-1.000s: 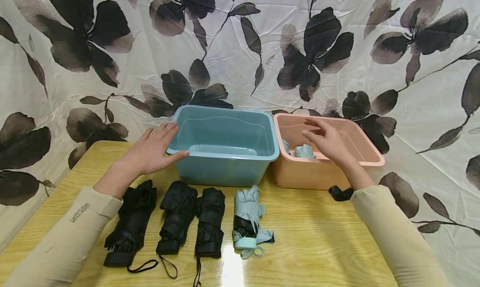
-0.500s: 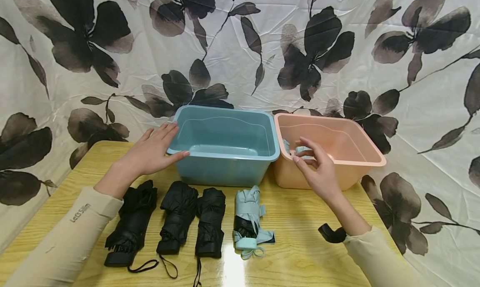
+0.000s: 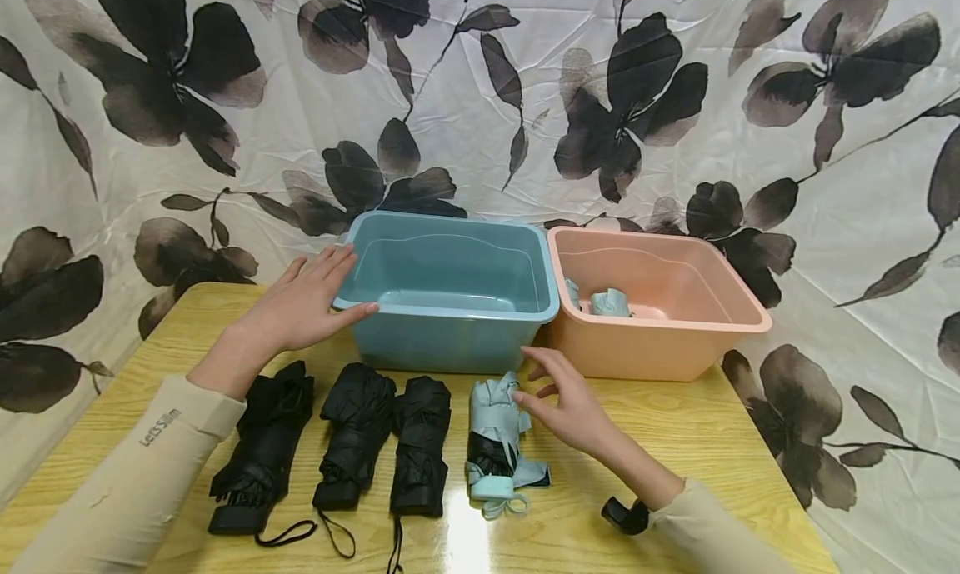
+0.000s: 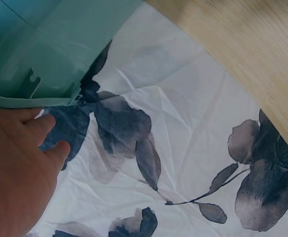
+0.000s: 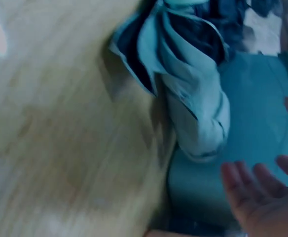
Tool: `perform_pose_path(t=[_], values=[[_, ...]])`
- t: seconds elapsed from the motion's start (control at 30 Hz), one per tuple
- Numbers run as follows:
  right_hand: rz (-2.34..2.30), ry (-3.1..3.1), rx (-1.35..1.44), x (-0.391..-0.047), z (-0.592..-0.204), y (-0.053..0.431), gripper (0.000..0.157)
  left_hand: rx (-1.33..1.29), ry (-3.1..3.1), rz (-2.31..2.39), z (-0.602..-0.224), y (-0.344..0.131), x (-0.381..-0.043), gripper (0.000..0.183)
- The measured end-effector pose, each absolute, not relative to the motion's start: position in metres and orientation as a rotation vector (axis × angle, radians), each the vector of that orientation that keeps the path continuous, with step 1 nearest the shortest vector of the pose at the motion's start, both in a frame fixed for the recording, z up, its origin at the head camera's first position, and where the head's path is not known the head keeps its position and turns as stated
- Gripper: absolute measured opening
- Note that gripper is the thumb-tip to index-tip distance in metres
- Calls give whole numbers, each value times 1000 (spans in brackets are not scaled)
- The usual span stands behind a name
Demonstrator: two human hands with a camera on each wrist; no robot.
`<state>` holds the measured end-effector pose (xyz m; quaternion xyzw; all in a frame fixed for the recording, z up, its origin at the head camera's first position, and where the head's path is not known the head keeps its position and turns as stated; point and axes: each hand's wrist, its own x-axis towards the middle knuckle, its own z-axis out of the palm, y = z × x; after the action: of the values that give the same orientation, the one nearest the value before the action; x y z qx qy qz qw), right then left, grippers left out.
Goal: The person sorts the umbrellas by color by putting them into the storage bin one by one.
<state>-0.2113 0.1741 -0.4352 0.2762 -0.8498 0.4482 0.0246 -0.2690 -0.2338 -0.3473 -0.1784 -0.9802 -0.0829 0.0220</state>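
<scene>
My left hand [image 3: 303,303] rests at the left rim of the blue plastic bin [image 3: 442,342], fingers extended; the left wrist view shows the same hand [image 4: 18,168] by the bin's edge. My right hand [image 3: 566,403] hovers just right of a folded light-blue umbrella [image 3: 497,420] on the table, fingers parted and slightly bent, holding nothing. In the right wrist view that umbrella [image 5: 198,108] lies beyond the fingertips, apart from them. Left of it lie three folded black umbrellas: one nearby [image 3: 420,445], one in the middle [image 3: 352,436], and one under the left forearm [image 3: 262,449].
A pink bin [image 3: 652,351] stands right of the blue one, with light-blue folded umbrellas [image 3: 610,302] inside. Both bins stand at the back of the wooden table [image 3: 600,524], against a floral cloth [image 3: 480,124]. Black wrist straps trail toward the front edge.
My right hand has moved from over the pink bin, down and left, to beside the light-blue umbrella. The left hand has stayed at the blue bin's rim.
</scene>
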Motion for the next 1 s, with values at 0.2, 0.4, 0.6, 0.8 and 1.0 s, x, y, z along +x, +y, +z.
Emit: perform_pose_path(t=[0.2, 0.4, 0.6, 0.8, 1.0], values=[[1112, -2910, 903, -207, -450, 163, 78, -556, -3024, -274, -347, -233, -270, 101], [996, -3047, 938, -208, -458, 155, 88, -559, -3021, -277, -348, -233, -269, 100], [968, -3128, 939, -215, -459, 151, 92, -559, -3022, -292, -348, -233, -269, 100], [1057, -3086, 942, -221, -461, 147, 94, -551, -3021, -299, -348, -234, -268, 99], [1161, -3031, 912, -219, -462, 139, 93, -557, -3029, -290, -348, -234, -268, 101]])
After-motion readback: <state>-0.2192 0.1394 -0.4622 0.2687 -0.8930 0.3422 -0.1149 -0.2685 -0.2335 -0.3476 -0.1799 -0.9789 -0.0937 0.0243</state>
